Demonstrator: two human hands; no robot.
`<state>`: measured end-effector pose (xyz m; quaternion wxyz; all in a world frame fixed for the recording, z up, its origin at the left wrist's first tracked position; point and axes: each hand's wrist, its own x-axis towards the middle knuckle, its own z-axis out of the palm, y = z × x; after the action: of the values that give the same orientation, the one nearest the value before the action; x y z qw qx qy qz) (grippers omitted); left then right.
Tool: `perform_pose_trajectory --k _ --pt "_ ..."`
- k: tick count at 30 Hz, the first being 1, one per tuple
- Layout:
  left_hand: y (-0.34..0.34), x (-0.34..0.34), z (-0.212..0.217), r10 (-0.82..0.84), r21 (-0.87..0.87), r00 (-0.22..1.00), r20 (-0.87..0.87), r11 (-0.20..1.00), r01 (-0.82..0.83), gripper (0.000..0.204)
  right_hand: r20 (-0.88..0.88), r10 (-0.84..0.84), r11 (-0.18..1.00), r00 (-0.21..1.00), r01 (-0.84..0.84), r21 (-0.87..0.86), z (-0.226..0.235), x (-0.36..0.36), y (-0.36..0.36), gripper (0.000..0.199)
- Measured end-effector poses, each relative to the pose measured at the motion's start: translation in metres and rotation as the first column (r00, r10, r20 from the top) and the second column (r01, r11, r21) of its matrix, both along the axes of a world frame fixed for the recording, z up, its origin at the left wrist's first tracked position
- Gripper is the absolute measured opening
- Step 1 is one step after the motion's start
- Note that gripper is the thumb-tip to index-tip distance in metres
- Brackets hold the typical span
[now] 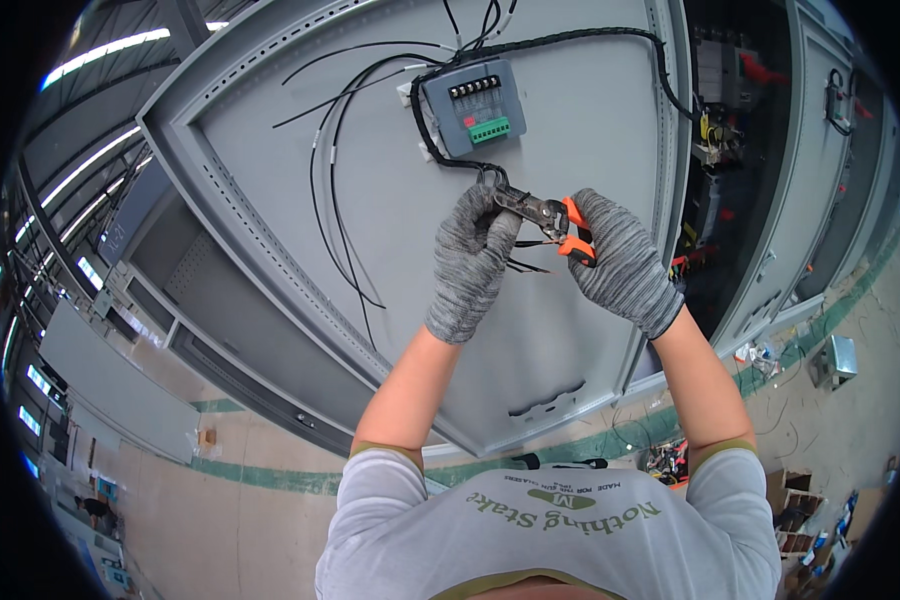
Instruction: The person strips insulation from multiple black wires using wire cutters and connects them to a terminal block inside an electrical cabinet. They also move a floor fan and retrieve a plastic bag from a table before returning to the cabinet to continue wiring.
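Note:
My right hand (622,258), in a grey knit glove, is closed around the orange handles of a wire stripper (542,212). The tool's dark metal jaws point up and left, reaching the fingers of my left hand (470,262). That gloved hand pinches thin black wires (492,172) at the end of a black wrapped cable bundle (419,117). Whether the jaws bite on a wire is too small to tell. Just above sits a grey module (515,82) with a black terminal strip and a green terminal block (490,130), mounted on the grey metal panel (300,170).
Loose black wires (335,160) hang left of the module. A raised metal frame edge (270,225) borders the panel. At right, an open cabinet (720,200) holds wired components. A metal box (833,362) and cartons (792,505) stand on the floor.

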<state>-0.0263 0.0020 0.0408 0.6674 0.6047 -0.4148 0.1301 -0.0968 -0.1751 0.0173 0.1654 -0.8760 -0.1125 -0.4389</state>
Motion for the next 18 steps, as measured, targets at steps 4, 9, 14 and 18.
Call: perform_pose_trajectory --k 4,9,14,18 --pt "0.000 0.005 -0.003 -0.014 0.002 1.000 -0.005 1.000 0.014 0.016 0.021 -0.030 1.000 0.999 0.030 -0.009 0.002 -0.002 0.003 0.057" --pt "0.000 0.002 0.000 -0.051 -0.018 0.998 0.026 0.999 0.051 0.016 -0.225 -0.070 0.992 0.972 0.092 0.089 0.015 -0.006 0.012 0.050" --pt "0.001 -0.004 0.009 -0.122 -0.043 0.991 -0.049 0.992 0.120 0.011 -0.303 0.571 0.762 0.763 -0.355 0.542 0.017 -0.008 -0.001 0.042" --pt "0.003 0.002 0.009 -0.103 0.045 0.994 0.040 0.994 0.101 0.010 -0.176 0.778 0.499 0.604 -0.423 0.756 0.011 -0.005 -0.010 0.046"
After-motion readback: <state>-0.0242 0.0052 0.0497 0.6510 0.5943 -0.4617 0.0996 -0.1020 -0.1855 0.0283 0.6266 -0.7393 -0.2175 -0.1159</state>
